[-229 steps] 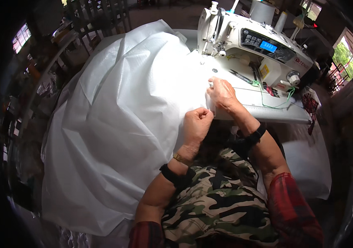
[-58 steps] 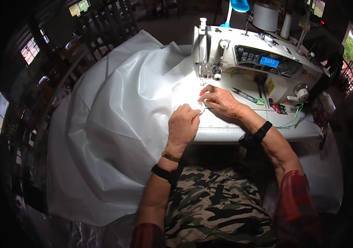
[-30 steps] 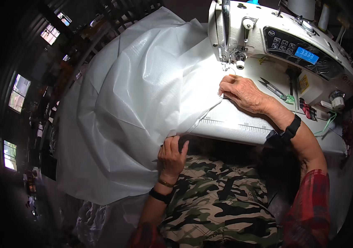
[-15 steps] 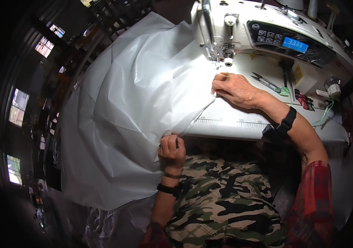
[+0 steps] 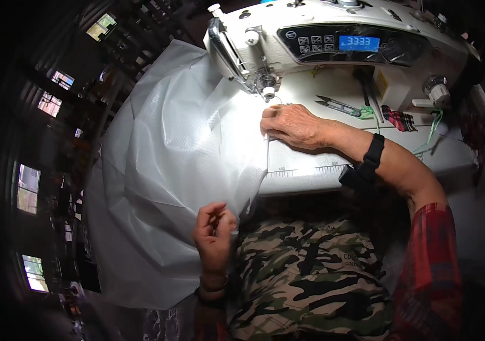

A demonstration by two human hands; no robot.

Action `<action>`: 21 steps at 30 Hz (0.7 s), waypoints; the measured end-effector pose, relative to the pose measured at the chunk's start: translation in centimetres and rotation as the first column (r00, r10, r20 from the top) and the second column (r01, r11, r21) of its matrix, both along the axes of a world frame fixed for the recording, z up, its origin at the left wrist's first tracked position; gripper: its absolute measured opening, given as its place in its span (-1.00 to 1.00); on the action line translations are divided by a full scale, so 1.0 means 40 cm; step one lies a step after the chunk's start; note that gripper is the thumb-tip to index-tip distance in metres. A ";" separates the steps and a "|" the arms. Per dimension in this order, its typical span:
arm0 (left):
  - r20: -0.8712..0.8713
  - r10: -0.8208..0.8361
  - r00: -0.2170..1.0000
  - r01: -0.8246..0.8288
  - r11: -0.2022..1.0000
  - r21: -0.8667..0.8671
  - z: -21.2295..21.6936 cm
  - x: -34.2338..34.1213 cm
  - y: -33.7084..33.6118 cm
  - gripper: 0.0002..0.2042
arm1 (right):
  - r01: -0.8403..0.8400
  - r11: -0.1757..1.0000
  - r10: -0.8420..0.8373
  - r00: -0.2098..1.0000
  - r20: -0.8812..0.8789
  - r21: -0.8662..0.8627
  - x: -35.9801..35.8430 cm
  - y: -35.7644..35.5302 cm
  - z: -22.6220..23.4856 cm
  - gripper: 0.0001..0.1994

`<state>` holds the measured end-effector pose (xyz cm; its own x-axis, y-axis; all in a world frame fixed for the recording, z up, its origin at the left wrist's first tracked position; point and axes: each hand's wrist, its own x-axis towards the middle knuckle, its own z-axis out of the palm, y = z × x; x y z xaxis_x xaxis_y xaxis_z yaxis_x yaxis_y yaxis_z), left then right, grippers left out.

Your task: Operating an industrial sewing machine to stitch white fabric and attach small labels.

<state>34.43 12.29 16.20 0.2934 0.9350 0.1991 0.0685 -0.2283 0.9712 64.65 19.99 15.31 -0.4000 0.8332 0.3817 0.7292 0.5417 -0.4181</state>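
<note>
A large white sheet (image 5: 163, 148), smooth and slightly shiny, lies in loose folds left of the sewing machine (image 5: 333, 40) and drapes off its bed. My right hand (image 5: 293, 126) is closed on the sheet's edge just in front of the needle area (image 5: 267, 94), its fingertips pinching the material. The needle itself is too small to make out. Apart from the edge, my left hand (image 5: 215, 230) is raised over the lower part of the sheet, its fingers loosely curled and separated with nothing between them.
Thread snips (image 5: 338, 106) with a green cord lie on the machine bed (image 5: 305, 183), right of my right hand. Beside them are a plaid cloth scrap (image 5: 398, 118) and the machine's lit control panel (image 5: 359, 44) above. Windows and dim shelving stand at far left.
My left hand has let go of the sheet's edge and moved down and left. The view has shifted, and the sheet's edge now hangs straighter below my right hand, which keeps its grip.
</note>
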 end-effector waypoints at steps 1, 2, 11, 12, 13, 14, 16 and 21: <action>-0.002 -0.001 1.000 0.001 1.000 0.000 -0.003 0.025 0.004 -0.85 | -0.009 1.000 0.009 1.000 0.002 0.018 -0.002 -0.002 0.002 -0.88; -0.231 0.012 0.973 0.033 0.981 0.192 -0.005 0.057 0.017 -0.84 | -0.002 1.000 0.002 1.000 0.004 0.021 0.007 -0.009 0.005 -0.88; -0.612 0.354 0.707 0.162 0.761 0.628 -0.046 0.162 0.083 -0.83 | 0.019 1.000 -0.019 1.000 0.016 0.001 0.011 -0.006 -0.010 -0.87; -0.610 0.377 0.697 0.203 0.712 0.672 -0.044 0.172 0.082 -0.86 | 0.028 1.000 -0.028 1.000 0.010 -0.002 0.013 -0.006 -0.014 -0.87; -0.615 0.367 0.698 0.215 0.712 0.668 -0.044 0.174 0.088 -0.86 | 0.014 1.000 -0.014 1.000 -0.003 0.014 0.011 -0.001 -0.016 -0.87; -0.549 0.326 0.770 0.161 0.733 0.661 -0.044 0.168 0.102 -0.89 | 0.000 1.000 0.000 1.000 -0.016 0.031 0.009 0.002 -0.020 -0.87; -0.305 0.086 0.948 0.018 0.947 0.322 -0.058 0.146 0.139 -0.93 | 0.013 1.000 -0.012 0.999 -0.036 0.012 0.005 0.005 -0.024 -0.87; -0.082 -0.110 0.991 0.098 0.986 -0.136 -0.029 0.122 0.212 -0.96 | 0.004 1.000 -0.006 0.997 -0.079 -0.023 0.005 0.008 -0.021 -0.86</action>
<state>39.31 20.77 15.04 0.4013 0.9148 0.0452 0.1388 -0.1095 0.9842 64.84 20.33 14.48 -0.3651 0.8440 0.3928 0.6962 0.5277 -0.4867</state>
